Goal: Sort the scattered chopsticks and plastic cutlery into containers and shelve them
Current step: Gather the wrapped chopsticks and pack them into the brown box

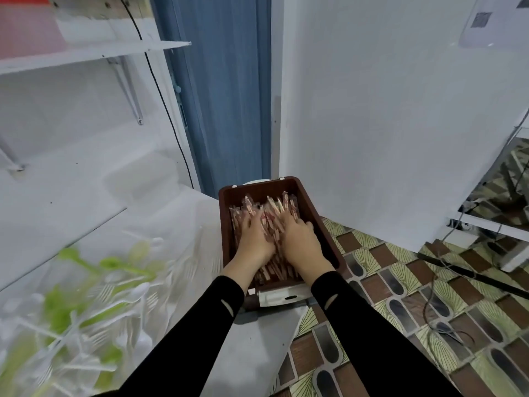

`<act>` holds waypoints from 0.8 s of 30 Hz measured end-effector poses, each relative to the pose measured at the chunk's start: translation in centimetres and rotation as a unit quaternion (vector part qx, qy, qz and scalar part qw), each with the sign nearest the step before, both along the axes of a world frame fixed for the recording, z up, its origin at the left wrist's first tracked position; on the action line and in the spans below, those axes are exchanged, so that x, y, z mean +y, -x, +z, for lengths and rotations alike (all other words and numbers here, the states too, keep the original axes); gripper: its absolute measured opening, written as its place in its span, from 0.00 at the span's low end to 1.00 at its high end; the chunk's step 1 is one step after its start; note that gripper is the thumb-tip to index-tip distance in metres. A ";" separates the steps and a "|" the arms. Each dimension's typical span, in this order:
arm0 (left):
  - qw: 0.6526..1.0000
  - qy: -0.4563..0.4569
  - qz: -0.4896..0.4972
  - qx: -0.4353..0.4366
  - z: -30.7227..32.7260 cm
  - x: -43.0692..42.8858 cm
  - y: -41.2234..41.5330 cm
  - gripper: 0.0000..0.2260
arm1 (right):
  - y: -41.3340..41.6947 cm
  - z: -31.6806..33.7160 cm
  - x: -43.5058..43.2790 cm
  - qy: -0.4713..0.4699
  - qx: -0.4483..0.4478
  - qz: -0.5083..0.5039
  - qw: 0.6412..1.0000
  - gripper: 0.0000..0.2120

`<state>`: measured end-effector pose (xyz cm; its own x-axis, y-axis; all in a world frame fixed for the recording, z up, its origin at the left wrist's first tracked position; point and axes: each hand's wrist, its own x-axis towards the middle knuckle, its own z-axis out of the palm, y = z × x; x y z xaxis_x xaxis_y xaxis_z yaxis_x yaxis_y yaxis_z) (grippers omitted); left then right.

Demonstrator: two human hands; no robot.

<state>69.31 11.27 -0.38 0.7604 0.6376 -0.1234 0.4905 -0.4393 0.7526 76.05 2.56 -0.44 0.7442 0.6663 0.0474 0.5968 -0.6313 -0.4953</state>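
Left hand [255, 237] and right hand [297, 236] lying flat, fingers extended, pressing on wrapped wooden chopsticks [270, 216] heaped in a brown rectangular plastic bin [310, 213] at frame centre, white and green plastic cutlery [94, 285] lying scattered, blurred, lower left

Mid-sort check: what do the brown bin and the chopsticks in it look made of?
Brown bin: probably moulded plastic, judging by its smooth walls, rounded rim and dull sheen. Chopsticks: pale wood or bamboo by colour, seemingly in thin red-printed wrappers; blur leaves paper or film open.
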 end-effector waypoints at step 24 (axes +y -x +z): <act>0.983 0.122 0.105 -0.088 2.3 -0.2 1.0 0.24 | -0.1 1.4 -0.1 -0.166 0.064 -0.051 0.983 0.14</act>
<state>68.36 11.09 1.96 0.6379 0.7508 -0.1713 0.4041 -0.1369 0.9044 76.17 2.42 0.96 0.8206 0.5511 0.1513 0.4578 -0.4753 -0.7514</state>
